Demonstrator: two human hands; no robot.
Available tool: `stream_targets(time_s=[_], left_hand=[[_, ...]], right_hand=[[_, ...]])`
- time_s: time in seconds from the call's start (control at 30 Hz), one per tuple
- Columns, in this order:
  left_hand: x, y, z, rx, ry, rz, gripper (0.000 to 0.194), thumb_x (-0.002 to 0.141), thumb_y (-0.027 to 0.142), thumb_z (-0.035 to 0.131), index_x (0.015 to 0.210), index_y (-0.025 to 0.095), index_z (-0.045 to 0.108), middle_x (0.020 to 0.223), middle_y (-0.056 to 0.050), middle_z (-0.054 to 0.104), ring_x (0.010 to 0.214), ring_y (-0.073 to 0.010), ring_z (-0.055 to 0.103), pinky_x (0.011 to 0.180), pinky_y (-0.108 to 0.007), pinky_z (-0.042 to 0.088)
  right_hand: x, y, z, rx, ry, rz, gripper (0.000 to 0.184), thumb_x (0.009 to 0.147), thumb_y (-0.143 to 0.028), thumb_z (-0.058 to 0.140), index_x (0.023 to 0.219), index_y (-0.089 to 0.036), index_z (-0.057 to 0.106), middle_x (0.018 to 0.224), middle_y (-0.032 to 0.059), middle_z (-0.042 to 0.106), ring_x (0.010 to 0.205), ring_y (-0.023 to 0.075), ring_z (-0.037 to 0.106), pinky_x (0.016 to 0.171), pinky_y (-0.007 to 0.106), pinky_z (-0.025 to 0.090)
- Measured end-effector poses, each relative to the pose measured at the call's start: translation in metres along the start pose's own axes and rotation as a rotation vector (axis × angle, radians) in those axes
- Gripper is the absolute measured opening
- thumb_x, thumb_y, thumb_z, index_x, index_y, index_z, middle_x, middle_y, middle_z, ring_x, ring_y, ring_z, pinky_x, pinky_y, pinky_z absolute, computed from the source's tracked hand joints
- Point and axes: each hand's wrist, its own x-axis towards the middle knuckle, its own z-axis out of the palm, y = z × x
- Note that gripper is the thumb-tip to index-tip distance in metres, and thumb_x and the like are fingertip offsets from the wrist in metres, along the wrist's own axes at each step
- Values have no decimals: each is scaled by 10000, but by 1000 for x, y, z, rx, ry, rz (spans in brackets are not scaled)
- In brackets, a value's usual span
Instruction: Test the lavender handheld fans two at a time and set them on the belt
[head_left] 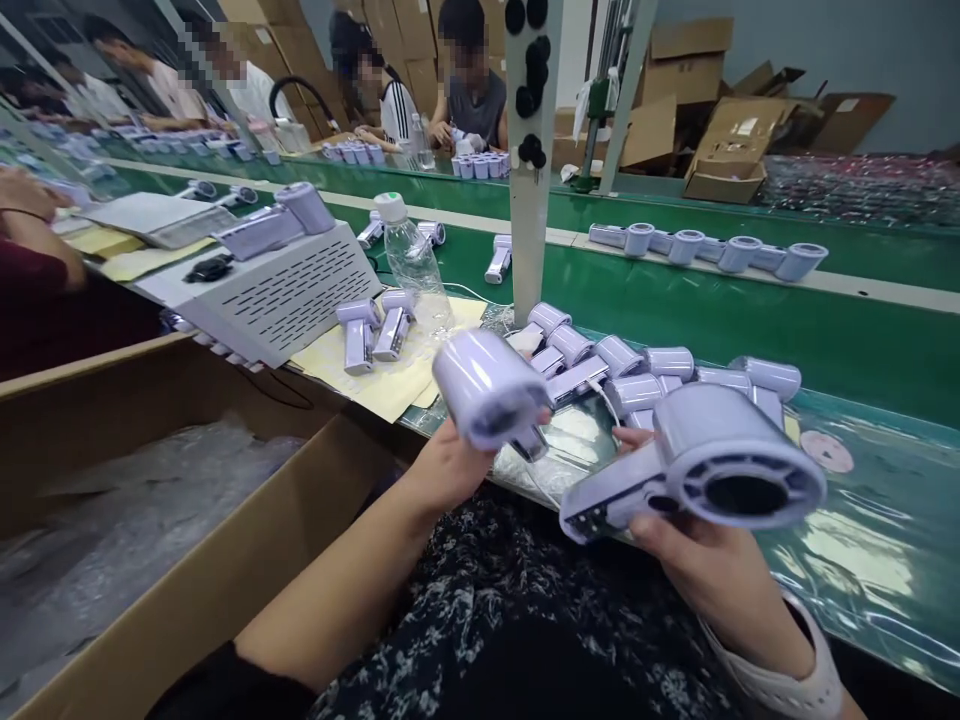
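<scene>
My left hand (454,465) is closed around a lavender handheld fan (480,375), its round barrel tilted and facing down toward me. In my right hand (709,565) is a second lavender handheld fan (731,430), with its ringed grille and dark centre toward me. The thumb presses near the button on its handle, and the fingers behind it are partly hidden. Just beyond both hands, several more lavender fans (619,355) lie grouped on the bench. A white cable (606,400) runs to one of them.
A clear bottle (412,250) stands beside a grey vented metal box (292,290). Several fans line the green conveyor (862,235). At lower left is an open cardboard box (187,570) with plastic bags inside. A white post (534,220) rises ahead. People sit across the line.
</scene>
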Motion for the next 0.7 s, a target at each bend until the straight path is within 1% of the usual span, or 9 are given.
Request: stream_targets(time_s=[0.07, 0.1, 0.17, 0.23, 0.33, 0.43, 0.53, 0.63, 0.7], left_hand=[[4, -3, 1, -63, 28, -79, 474, 833, 620, 777, 988, 178, 711, 878, -54, 701, 778, -182, 665, 780, -346, 606], [4, -5, 2, -97, 17, -115, 491, 827, 628, 778, 1006, 180, 684, 892, -45, 682, 769, -169, 647, 751, -331, 598], [1, -7, 6, -151, -50, -152, 520, 763, 541, 860, 1084, 202, 631, 956, -36, 656, 816, -170, 641, 750, -318, 588], [-3, -9, 10, -170, -127, -166, 598, 694, 409, 915, 1158, 223, 587, 1010, -33, 638, 876, -178, 643, 778, -317, 586], [-6, -11, 15, -166, -134, -205, 617, 700, 302, 898, 1212, 219, 564, 1004, -23, 620, 863, -158, 634, 762, -297, 580], [-7, -13, 18, -132, -126, -184, 583, 735, 251, 868, 1220, 222, 546, 954, 1, 614, 773, -126, 621, 707, -270, 557], [-7, -18, 17, -98, -198, -153, 588, 757, 315, 863, 1236, 234, 532, 949, 1, 609, 746, -142, 634, 679, -293, 557], [-8, -23, 13, -30, -233, -117, 573, 782, 376, 857, 1230, 236, 526, 954, -3, 612, 731, -147, 641, 657, -292, 546], [-9, -24, 10, 18, -250, -107, 515, 819, 389, 833, 1196, 230, 521, 965, -15, 633, 754, -155, 657, 685, -297, 550]], right_hand=[[7, 2, -3, 92, 20, -17, 500, 803, -454, 890, 1245, -309, 709, 1219, 82, 720, 1143, 310, 672, 1049, 500, 565], [11, 1, -2, 151, 22, -18, 441, 828, -477, 863, 1206, -304, 714, 1190, 77, 720, 1117, 299, 677, 1040, 497, 570], [17, -4, 3, 260, -3, 9, 363, 870, -490, 819, 1161, -305, 706, 1134, 63, 720, 1032, 272, 700, 968, 469, 603], [18, -8, 7, 309, -1, 37, 341, 904, -472, 786, 1188, -315, 680, 1076, 45, 713, 963, 246, 708, 893, 431, 623], [11, -10, 6, 311, 5, 33, 380, 900, -442, 794, 1232, -347, 637, 1007, 20, 682, 896, 233, 691, 831, 415, 631], [-1, -5, 1, 286, -106, 49, 316, 902, -400, 797, 1178, -352, 651, 1029, 21, 667, 855, 224, 670, 781, 397, 626], [-9, 2, -2, 251, -158, 32, 215, 950, -403, 739, 1141, -321, 684, 1004, 37, 678, 825, 217, 659, 743, 362, 604], [-10, 4, -2, 187, -178, 38, 214, 964, -413, 722, 1146, -307, 685, 944, 44, 688, 791, 218, 650, 708, 350, 580], [-8, 3, -1, 170, -193, 41, 225, 964, -407, 728, 1161, -312, 676, 958, 43, 690, 794, 215, 648, 720, 351, 575]])
